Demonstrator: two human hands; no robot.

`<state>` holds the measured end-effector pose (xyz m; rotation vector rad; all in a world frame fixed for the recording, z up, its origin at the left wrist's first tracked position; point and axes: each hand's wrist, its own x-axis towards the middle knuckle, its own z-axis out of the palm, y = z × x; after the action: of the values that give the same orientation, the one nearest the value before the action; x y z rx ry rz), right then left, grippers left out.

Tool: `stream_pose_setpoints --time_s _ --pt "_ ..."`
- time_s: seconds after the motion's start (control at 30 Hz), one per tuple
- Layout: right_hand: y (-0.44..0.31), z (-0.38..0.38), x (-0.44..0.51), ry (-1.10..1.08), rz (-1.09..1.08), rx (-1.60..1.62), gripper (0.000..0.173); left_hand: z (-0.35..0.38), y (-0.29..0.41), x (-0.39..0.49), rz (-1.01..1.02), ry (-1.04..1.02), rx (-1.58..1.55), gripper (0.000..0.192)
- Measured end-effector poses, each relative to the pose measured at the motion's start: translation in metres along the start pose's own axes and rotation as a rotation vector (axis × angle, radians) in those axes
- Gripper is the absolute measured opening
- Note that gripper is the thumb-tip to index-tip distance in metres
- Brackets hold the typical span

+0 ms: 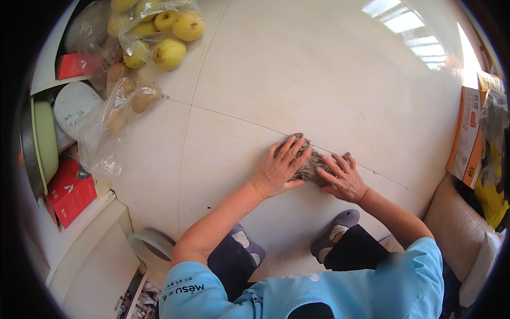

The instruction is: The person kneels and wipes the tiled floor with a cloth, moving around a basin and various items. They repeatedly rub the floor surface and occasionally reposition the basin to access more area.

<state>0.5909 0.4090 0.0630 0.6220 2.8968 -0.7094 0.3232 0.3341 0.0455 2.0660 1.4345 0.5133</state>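
Note:
A crumpled grey-brown cloth (312,164) lies bunched on the pale tiled floor (247,83), across a tile joint. My left hand (282,169) presses down over its left end, fingers bent onto the folds. At the other end my right hand (343,179) holds the cloth's edge under its curled fingertips. Both palms face down, close together, with part of the cloth showing between them. My feet, in grey slippers (338,231), stand on the floor just behind the hands.
Yellow pears (170,54) and a clear plastic bag (103,139) of brownish round items lie at upper left. Shelves there hold a green basin (44,139) and a red box (73,193). A pale round tub (153,247) stands lower left. At right are an orange-and-white carton (466,135) and a sack (456,211).

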Motion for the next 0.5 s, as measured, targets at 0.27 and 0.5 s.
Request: stream_pose_setpoints --time_s 0.27,0.5 --pt "-0.002 0.005 0.016 0.218 -0.059 0.335 0.056 0.002 0.017 0.009 -0.017 0.056 0.079 0.056" --pt "0.06 -0.091 0.14 0.535 -0.037 0.16 0.041 -0.092 -0.043 0.098 -0.137 0.464 -0.104 0.052"
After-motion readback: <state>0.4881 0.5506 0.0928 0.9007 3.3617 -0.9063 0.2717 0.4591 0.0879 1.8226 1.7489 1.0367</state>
